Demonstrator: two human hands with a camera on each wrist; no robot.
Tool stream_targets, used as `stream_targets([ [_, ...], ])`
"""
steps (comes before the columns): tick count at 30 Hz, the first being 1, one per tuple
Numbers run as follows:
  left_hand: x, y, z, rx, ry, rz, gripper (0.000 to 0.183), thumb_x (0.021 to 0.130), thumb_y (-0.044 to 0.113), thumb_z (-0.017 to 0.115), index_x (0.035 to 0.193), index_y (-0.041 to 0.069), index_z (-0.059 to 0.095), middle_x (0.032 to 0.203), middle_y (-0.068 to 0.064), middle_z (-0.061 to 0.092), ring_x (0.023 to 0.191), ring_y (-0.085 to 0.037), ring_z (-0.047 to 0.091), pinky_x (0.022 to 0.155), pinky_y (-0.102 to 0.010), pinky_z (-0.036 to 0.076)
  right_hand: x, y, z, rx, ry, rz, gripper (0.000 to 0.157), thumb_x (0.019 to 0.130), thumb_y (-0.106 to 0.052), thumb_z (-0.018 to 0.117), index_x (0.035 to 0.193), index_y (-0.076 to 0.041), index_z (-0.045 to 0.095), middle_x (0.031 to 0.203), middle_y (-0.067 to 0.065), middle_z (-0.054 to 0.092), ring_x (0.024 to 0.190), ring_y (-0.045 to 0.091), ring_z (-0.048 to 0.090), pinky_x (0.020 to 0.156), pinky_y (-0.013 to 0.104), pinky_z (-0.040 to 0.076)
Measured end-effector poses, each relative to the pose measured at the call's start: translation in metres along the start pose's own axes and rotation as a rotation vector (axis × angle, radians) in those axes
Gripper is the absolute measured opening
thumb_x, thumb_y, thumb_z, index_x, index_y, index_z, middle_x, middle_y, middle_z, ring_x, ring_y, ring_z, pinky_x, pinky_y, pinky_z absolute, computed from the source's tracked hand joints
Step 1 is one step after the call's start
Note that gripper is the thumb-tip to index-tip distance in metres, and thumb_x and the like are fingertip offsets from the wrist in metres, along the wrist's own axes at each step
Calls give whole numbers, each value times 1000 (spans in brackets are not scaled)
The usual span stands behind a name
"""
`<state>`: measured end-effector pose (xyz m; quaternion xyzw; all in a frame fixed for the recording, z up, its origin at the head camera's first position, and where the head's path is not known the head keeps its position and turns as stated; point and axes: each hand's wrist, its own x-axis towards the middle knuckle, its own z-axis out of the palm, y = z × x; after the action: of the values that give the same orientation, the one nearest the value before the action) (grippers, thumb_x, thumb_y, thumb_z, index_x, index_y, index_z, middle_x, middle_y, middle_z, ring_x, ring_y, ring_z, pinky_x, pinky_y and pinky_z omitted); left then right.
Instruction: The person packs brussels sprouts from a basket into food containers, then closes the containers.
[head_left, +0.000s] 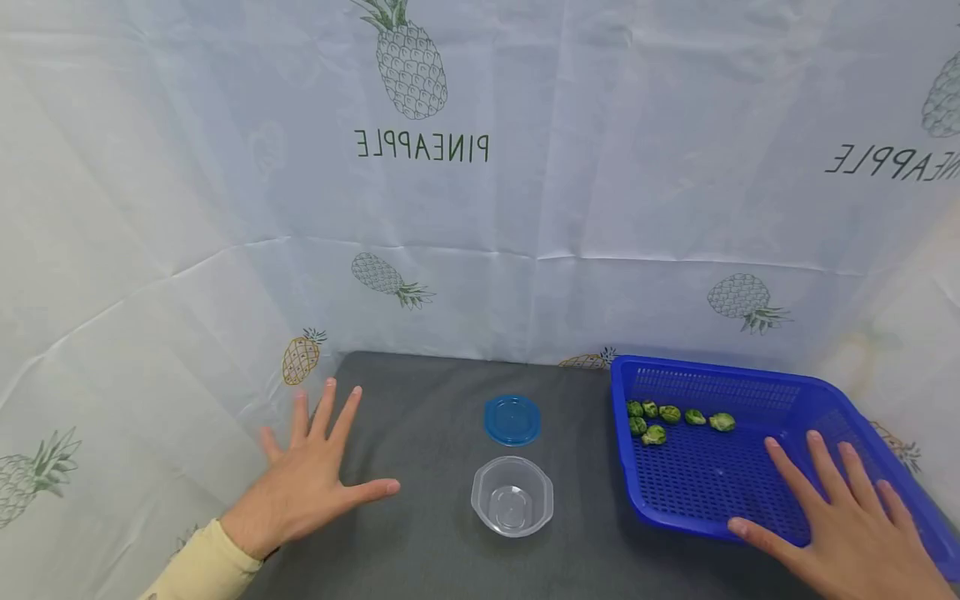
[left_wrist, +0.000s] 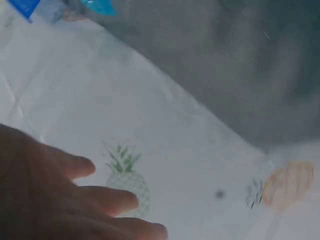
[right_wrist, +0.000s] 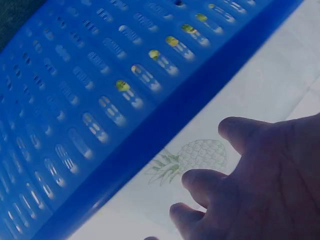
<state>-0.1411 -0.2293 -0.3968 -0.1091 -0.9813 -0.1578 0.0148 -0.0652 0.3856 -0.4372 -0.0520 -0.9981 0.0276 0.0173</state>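
My left hand [head_left: 303, 487] hovers with fingers spread over the left part of the grey table, holding nothing. To its right stands a clear plastic bowl [head_left: 512, 497], with a round blue lid [head_left: 512, 420] lying just behind it. My right hand [head_left: 855, 529], fingers also spread, is over the front right of a blue plastic basket [head_left: 637, 492] and holds nothing. Several Brussels sprouts [head_left: 670, 414] lie at the basket's back left. In the right wrist view, the right hand [right_wrist: 265, 185] appears beside the slotted basket wall [right_wrist: 75, 115].
A white curtain [head_left: 465, 200] printed with pineapples encloses the back and sides. The grey tabletop [head_left: 420, 433] runs under the bowl, lid and basket. The basket's raised rim [head_left: 720, 367] comes close to the curtain.
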Motion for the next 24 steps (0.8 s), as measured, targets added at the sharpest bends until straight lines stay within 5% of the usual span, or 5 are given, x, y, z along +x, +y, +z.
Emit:
stream_targets([
  [7, 14, 15, 10, -388, -49, -12, 105, 98, 74, 64, 176, 26, 13, 182, -13, 16, 162, -46, 32, 118, -74, 44, 17, 1, -31, 104, -49, -67, 111, 101, -73, 59, 174, -7, 7, 168, 48, -1, 150, 76, 1, 106, 97, 16],
  [11, 31, 30, 30, -727, -146, -36, 81, 102, 56, 72, 167, 22, 39, 167, -14, 47, 137, -36, 65, 99, -49, 66, 29, 1, -49, 172, 6, -154, 98, 102, -62, 68, 172, -6, 28, 168, 44, 23, 141, 74, 35, 92, 90, 40],
  [15, 53, 47, 52, -1021, -323, -23, 67, 104, 41, 74, 158, 7, 52, 153, -26, 58, 129, -40, 69, 90, -42, 70, 41, 9, -66, 219, 65, -233, 73, 101, -49, 76, 157, -6, 56, 156, 37, 52, 116, 60, 67, 79, 71, 59],
  [20, 72, 56, 72, -1125, -428, -1, 66, 106, 37, 71, 154, -4, 53, 151, -30, 59, 123, -42, 71, 92, -44, 69, 76, 17, -78, 286, 7, -281, 50, 102, -40, 77, 144, -12, 71, 139, 20, 73, 113, 41, 76, 84, 47, 66],
  [24, 76, 57, 83, -1155, -468, 5, 61, 106, 30, 70, 153, -7, 54, 142, -31, 63, 115, -33, 74, 94, -43, 69, 105, 26, -71, 337, -138, -260, 51, 105, -40, 73, 144, -8, 70, 136, 17, 75, 118, 36, 75, 92, 49, 66],
])
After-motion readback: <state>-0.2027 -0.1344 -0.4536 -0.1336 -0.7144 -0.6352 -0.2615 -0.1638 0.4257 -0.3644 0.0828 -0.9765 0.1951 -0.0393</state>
